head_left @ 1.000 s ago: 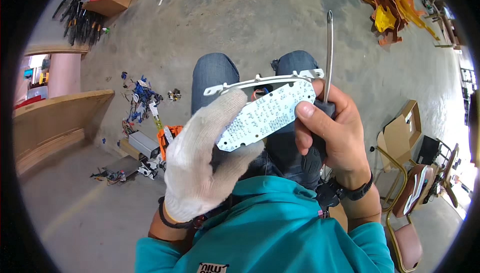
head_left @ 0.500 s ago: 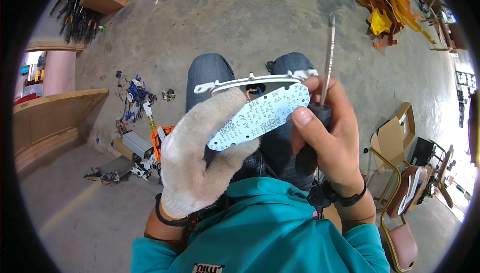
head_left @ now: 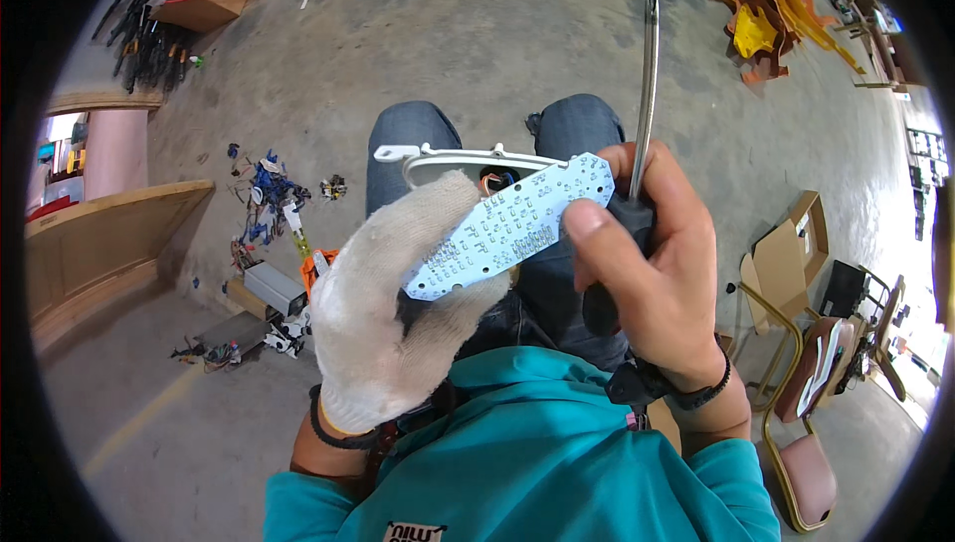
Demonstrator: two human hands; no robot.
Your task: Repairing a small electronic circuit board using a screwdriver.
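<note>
A pale blue circuit board (head_left: 512, 227), long with cut corners, is tilted over my lap. My left hand (head_left: 388, 293), in a white knit glove, grips its left end between thumb and fingers. Behind the board is a white plastic housing (head_left: 477, 157) with tabs along its rim; a few coloured wires show in the gap between them. My bare right hand (head_left: 652, 254) is closed around the black handle of a screwdriver (head_left: 649, 94), whose metal shaft points away from me. Its thumb presses on the board's right end. The right fingertips behind the board are hidden.
Loose wires and blue parts (head_left: 264, 194) lie on the floor at left, near a grey metal box (head_left: 274, 286) and a wooden panel (head_left: 119, 224). An open cardboard box (head_left: 786, 264) and a chair (head_left: 806, 462) stand at right. Yellow and orange scraps (head_left: 761, 15) are piled far right.
The board and housing have shifted slightly left, and the board is tilted more steeply. The screwdriver has turned in my right hand, its shaft now leaning a little further left.
</note>
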